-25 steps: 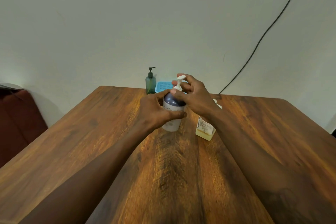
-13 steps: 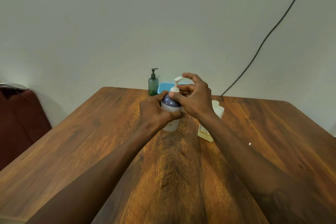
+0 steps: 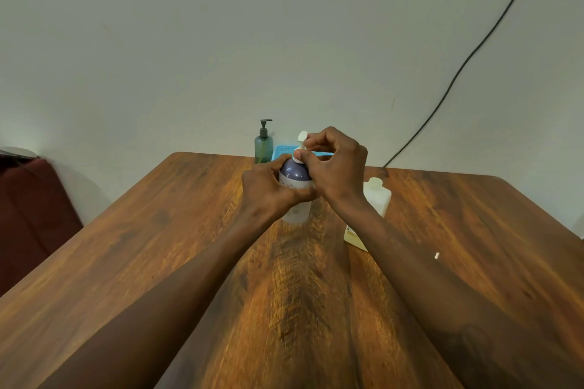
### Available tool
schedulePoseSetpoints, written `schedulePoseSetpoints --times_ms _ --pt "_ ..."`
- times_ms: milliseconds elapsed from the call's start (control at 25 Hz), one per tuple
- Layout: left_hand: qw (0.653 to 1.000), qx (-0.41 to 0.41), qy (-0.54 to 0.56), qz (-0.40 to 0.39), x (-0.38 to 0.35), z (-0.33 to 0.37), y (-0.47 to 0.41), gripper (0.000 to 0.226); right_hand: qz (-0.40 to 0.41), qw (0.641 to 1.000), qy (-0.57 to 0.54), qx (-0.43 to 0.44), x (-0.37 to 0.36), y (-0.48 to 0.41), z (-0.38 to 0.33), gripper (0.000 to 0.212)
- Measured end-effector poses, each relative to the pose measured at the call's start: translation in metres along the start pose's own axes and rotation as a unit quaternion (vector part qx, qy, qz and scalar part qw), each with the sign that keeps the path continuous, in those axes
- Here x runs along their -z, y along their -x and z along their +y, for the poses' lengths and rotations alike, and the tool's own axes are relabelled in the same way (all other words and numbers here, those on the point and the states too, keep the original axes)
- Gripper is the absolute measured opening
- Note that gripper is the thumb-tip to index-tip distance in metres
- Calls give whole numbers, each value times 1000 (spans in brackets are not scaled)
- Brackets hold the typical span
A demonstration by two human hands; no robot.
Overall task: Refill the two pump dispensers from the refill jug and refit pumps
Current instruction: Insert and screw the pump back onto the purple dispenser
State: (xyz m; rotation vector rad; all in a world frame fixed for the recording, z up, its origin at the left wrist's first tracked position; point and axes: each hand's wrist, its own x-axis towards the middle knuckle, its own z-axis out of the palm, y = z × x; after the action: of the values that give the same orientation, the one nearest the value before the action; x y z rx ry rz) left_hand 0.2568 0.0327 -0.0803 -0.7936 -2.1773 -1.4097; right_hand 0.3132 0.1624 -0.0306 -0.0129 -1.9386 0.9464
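Head view: the left hand (image 3: 268,189) gripped the purple dispenser (image 3: 295,172) mid-table, the right hand (image 3: 338,167) pinched its white pump (image 3: 302,137) at the collar — unscrewing or refitting, unclear. The refill jug (image 3: 377,199) stood just beside; the green dispenser (image 3: 263,145) — pump on — stood behind

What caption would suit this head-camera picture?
Left hand steadies the purple-and-white pump dispenser on the wooden table while right hand grips its white pump.

Left hand (image 3: 268,189) and right hand (image 3: 338,167) bare. Left forearm (image 3: 177,303) and right forearm (image 3: 426,278) uncovered along full visible length. Blurred marking (image 3: 471,341) on right forearm; shape indistinct.
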Motion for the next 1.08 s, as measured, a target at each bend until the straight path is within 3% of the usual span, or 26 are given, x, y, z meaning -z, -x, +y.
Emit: schedulePoseSetpoints --times_ms 200,360,520,800,1080 --pt "1000 0 3 1 -6 -16 -21 76 -25 999 -13 -32 -11 -21 16 35" --pt "1000 -14 -2 9 -13 -30 -59 58 -93 991 75 -58 -37 -54 26 41" --pt "1000 -11 -6 24 -28 -50 -113 54 -44 993 92 -64 -74 -98 41 26" --pt "994 66 -52 -67 -59 -114 -188 84 8 989 125 -77 -129 -145 94 14" --pt "992 95 -56 -57 -93 -165 -194 63 -11 983 136 -122 -168 -153 146 15"
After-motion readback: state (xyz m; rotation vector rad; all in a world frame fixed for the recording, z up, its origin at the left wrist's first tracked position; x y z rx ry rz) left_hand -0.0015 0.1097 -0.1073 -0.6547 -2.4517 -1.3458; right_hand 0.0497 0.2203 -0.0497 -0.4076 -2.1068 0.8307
